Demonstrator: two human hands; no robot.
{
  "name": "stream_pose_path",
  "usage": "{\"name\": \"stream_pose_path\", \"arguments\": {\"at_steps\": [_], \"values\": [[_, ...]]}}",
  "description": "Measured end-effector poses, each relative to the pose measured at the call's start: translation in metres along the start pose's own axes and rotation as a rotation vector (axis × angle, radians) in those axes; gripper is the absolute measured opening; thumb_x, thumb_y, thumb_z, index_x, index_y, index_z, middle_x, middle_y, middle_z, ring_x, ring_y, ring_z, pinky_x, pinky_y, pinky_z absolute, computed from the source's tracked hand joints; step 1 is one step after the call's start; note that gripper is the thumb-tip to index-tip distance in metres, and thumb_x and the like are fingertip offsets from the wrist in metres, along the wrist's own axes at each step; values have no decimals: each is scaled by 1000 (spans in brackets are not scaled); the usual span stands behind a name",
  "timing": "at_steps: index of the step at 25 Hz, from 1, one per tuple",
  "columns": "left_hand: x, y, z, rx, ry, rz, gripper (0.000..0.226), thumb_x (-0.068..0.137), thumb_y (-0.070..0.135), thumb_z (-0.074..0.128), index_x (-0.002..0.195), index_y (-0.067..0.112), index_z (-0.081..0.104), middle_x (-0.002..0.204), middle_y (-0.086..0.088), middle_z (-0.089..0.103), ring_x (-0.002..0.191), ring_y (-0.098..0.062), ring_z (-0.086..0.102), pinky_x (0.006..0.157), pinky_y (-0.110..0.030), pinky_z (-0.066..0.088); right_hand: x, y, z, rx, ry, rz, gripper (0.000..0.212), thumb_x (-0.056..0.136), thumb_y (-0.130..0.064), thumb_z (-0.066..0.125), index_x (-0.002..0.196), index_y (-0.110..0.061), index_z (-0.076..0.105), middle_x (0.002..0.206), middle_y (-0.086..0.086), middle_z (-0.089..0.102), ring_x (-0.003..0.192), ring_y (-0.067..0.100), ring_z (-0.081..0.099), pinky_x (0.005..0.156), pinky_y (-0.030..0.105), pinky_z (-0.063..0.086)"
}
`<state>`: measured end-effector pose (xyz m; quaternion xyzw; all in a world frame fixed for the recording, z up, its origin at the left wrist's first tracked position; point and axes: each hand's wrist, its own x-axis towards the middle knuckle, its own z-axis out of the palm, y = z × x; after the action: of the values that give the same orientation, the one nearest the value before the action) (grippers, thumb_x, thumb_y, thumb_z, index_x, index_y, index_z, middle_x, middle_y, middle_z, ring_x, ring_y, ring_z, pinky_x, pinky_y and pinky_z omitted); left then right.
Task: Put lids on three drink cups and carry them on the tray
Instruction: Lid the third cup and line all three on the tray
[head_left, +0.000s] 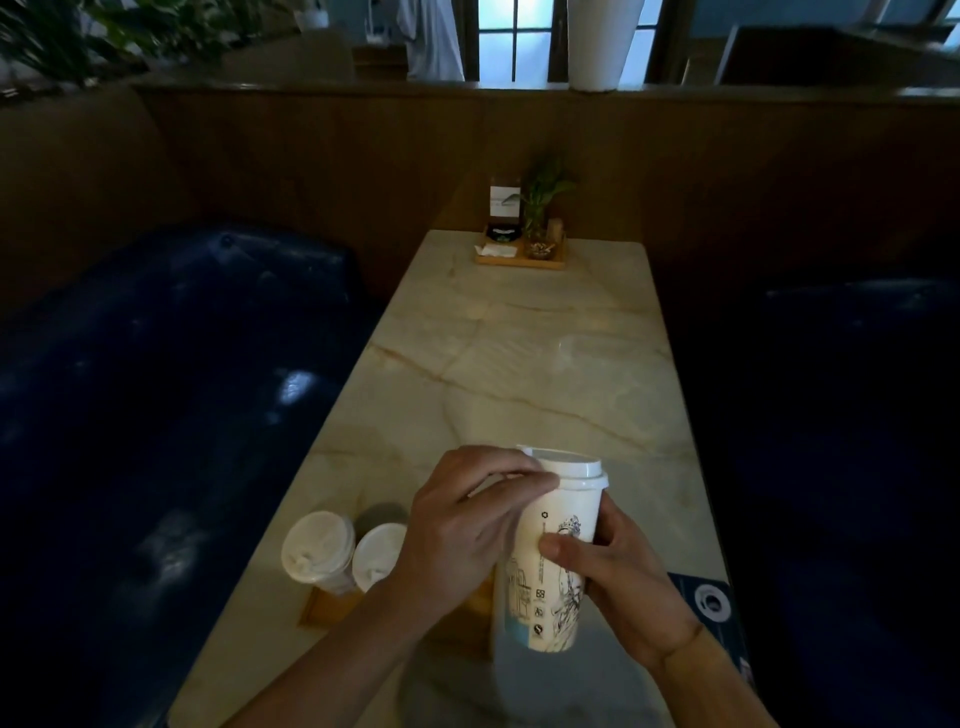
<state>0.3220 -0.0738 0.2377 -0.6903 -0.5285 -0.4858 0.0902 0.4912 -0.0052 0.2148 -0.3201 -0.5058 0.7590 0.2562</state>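
1. Your right hand (618, 587) grips a printed paper cup (558, 566) at lower centre, raised above the table (519, 374).
2. Your left hand (462, 525) pinches its white lid (571, 467).
3. Two lidded cups (317, 551) stand on a wooden tray (327, 608), lower left.

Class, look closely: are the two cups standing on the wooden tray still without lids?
No: both cups on the tray, the left cup and the right cup, already wear white lids.
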Motion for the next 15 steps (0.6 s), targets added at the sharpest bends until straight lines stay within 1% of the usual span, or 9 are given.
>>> {"name": "stream_pose_path", "arguments": {"at_steps": [3,6,9,12,15], "values": [[-3,0,0,-44,51,-32,18,96,17,60,103,7,74,109,-8,69,102,-18,66,80,-36,58,-2,-2,-3,41,-70,16,61,60,-19,83,118,-14,64,110,19,74,101,35,71,81,43,61],[-4,3,-1,-87,78,-43,12,90,11,68,100,7,74,108,-5,68,100,-14,66,82,-32,57,-3,-1,-6,56,-112,22,57,62,-17,83,116,-11,66,110,21,73,99,35,72,78,40,61],[-4,6,-3,-89,106,-75,13,89,13,69,95,5,76,103,-3,67,97,-11,66,83,-26,56,-4,2,-7,97,-131,39,61,62,-15,82,119,-7,64,112,24,72,100,36,71,80,42,60],[-3,7,-5,-96,87,-99,15,90,17,67,94,6,76,99,-4,68,94,-12,65,80,-28,56,-4,4,-7,121,-142,42,58,63,-16,80,118,-6,66,113,26,71,99,37,70,80,43,59],[-4,5,-6,-112,74,-127,15,91,18,66,97,8,75,99,-4,68,93,-13,65,80,-29,56,-4,3,-10,141,-161,47,56,64,-17,79,118,-6,66,114,27,70,100,39,70,80,44,59]]}}
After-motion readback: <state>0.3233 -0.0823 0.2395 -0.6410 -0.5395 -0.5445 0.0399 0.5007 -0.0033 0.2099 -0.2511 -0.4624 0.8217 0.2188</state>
